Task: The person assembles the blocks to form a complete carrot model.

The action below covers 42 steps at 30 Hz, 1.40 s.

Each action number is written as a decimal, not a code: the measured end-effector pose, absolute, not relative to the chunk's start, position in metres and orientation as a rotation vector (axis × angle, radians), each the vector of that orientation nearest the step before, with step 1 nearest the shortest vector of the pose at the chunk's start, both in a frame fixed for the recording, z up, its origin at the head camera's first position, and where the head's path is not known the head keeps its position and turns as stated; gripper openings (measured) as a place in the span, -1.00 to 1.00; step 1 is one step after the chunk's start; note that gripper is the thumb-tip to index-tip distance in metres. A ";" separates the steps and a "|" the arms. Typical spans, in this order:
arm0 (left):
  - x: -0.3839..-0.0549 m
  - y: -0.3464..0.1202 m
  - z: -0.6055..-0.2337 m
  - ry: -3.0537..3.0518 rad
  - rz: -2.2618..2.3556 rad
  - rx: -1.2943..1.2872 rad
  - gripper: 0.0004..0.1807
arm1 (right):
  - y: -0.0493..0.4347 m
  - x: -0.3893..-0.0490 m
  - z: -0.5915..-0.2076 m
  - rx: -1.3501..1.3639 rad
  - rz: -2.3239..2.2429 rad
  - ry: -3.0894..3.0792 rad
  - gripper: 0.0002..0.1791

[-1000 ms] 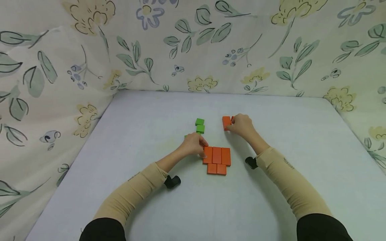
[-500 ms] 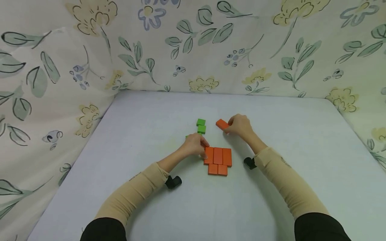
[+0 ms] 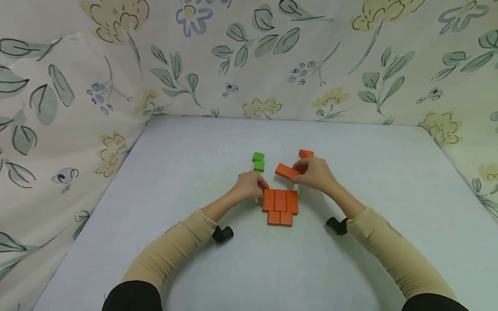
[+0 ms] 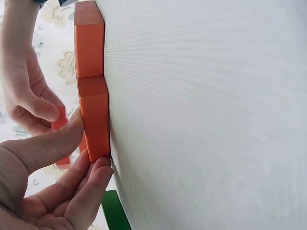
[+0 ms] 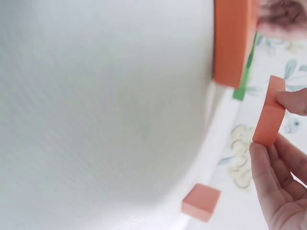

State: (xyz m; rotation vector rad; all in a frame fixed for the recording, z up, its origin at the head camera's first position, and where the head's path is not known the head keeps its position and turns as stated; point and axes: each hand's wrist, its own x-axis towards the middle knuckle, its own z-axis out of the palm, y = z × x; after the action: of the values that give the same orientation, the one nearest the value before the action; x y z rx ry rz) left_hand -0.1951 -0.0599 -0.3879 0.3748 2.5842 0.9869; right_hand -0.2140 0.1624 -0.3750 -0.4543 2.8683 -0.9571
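Observation:
Several orange blocks lie flat and touching on the white table: a row of three longer ones (image 3: 280,200) with two shorter ones (image 3: 274,218) along its near side. My left hand (image 3: 249,186) pinches the far left corner of the leftmost long block (image 3: 268,198), thumb and fingertips against it in the left wrist view. Beyond the row, my right hand (image 3: 317,173) pinches another orange block (image 3: 287,171) by its right end, thumb on one side and fingers on the other. In the right wrist view that orange block (image 5: 268,122) is off the table, tilted.
One loose orange block (image 3: 306,153) lies behind my right hand. Several green blocks (image 3: 259,166) stand in a line beyond my left hand, which partly hides them. Black wrist cameras (image 3: 223,234) hang under both sleeves. A flowered cloth (image 3: 249,65) rises behind the table.
My right hand has picked up an orange block, turned it and brought it nearer the orange group. A loose orange block behind has come into view. My left hand stays in place.

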 end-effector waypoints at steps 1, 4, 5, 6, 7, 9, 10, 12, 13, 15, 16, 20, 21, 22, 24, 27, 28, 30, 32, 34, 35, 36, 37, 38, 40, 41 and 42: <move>-0.195 -0.060 -0.388 2.585 0.988 0.376 -0.58 | 0.162 -0.210 -0.374 -0.461 -0.969 2.855 -0.67; -0.195 -0.060 -0.388 2.584 0.996 0.381 -0.58 | 0.161 -0.196 -0.369 -0.513 -0.985 2.832 -0.68; -0.194 -0.060 -0.388 2.586 0.997 0.385 -0.58 | 0.161 -0.190 -0.367 -0.530 -0.995 2.823 -0.69; -0.194 -0.060 -0.388 2.585 0.997 0.385 -0.58 | 0.160 -0.185 -0.365 -0.551 -1.005 2.817 -0.69; -0.194 -0.060 -0.387 2.583 0.997 0.382 -0.58 | 0.160 -0.180 -0.364 -0.570 -1.016 2.810 -0.70; -0.193 -0.060 -0.386 2.579 1.003 0.373 -0.58 | 0.160 -0.170 -0.362 -0.613 -1.045 2.793 -0.70; -0.193 -0.060 -0.386 2.578 1.003 0.368 -0.58 | 0.160 -0.166 -0.362 -0.631 -1.061 2.781 -0.70; -0.193 -0.060 -0.385 2.574 1.003 0.354 -0.58 | 0.161 -0.157 -0.362 -0.668 -1.079 2.766 -0.70; -0.193 -0.060 -0.385 2.574 1.001 0.352 -0.58 | 0.161 -0.153 -0.363 -0.679 -1.084 2.759 -0.70; -0.193 -0.060 -0.385 2.574 0.999 0.349 -0.58 | 0.162 -0.146 -0.364 -0.703 -1.088 2.745 -0.69; -0.193 -0.059 -0.385 2.573 0.997 0.347 -0.58 | 0.162 -0.142 -0.364 -0.714 -1.083 2.741 -0.69; -0.193 -0.059 -0.385 2.573 0.993 0.345 -0.58 | 0.161 -0.129 -0.367 -0.777 -1.029 2.737 -0.70; -0.193 -0.059 -0.384 2.574 0.993 0.345 -0.58 | 0.161 -0.125 -0.368 -0.794 -1.011 2.739 -0.71; -0.193 -0.059 -0.385 2.577 0.989 0.349 -0.58 | 0.161 -0.122 -0.369 -0.808 -0.989 2.741 -0.72; -0.193 -0.059 -0.384 2.586 0.979 0.357 -0.58 | 0.159 -0.117 -0.372 -0.826 -0.956 2.740 -0.73; -0.192 -0.058 -0.384 2.598 0.965 0.365 -0.58 | 0.157 -0.109 -0.376 -0.871 -0.921 2.733 -0.73; -0.192 -0.058 -0.385 2.600 0.962 0.366 -0.58 | 0.156 -0.107 -0.378 -0.886 -0.912 2.725 -0.73; -0.192 -0.058 -0.384 2.601 0.960 0.365 -0.58 | 0.154 -0.104 -0.380 -0.915 -0.897 2.707 -0.72; -0.192 -0.059 -0.385 2.601 0.963 0.371 -0.58 | 0.152 -0.101 -0.381 -0.942 -0.875 2.688 -0.72; -0.192 -0.059 -0.385 2.602 0.962 0.379 -0.58 | 0.150 -0.099 -0.381 -0.959 -0.844 2.677 -0.71; -0.192 -0.059 -0.385 2.603 0.961 0.383 -0.58 | 0.149 -0.099 -0.381 -0.969 -0.829 2.674 -0.71; -0.193 -0.059 -0.385 2.604 0.959 0.389 -0.58 | 0.148 -0.098 -0.381 -0.979 -0.814 2.673 -0.70; -0.193 -0.059 -0.385 2.606 0.956 0.393 -0.58 | 0.147 -0.098 -0.381 -0.989 -0.798 2.675 -0.70; -0.193 -0.059 -0.385 2.604 0.956 0.393 -0.58 | 0.147 -0.097 -0.381 -1.001 -0.784 2.677 -0.69; -0.193 -0.059 -0.385 2.603 0.951 0.393 -0.58 | 0.146 -0.097 -0.381 -1.017 -0.759 2.689 -0.69; -0.193 -0.059 -0.384 2.603 0.950 0.390 -0.58 | 0.146 -0.096 -0.380 -1.024 -0.749 2.696 -0.70; -0.193 -0.059 -0.384 2.603 0.949 0.385 -0.58 | 0.146 -0.096 -0.380 -1.030 -0.737 2.704 -0.69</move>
State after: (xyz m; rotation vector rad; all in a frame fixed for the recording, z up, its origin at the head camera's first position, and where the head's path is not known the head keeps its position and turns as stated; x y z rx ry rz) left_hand -0.1930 -0.0585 -0.3843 0.3850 2.6026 0.9487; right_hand -0.0959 0.1457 -0.3801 -1.0295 2.7042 -0.7370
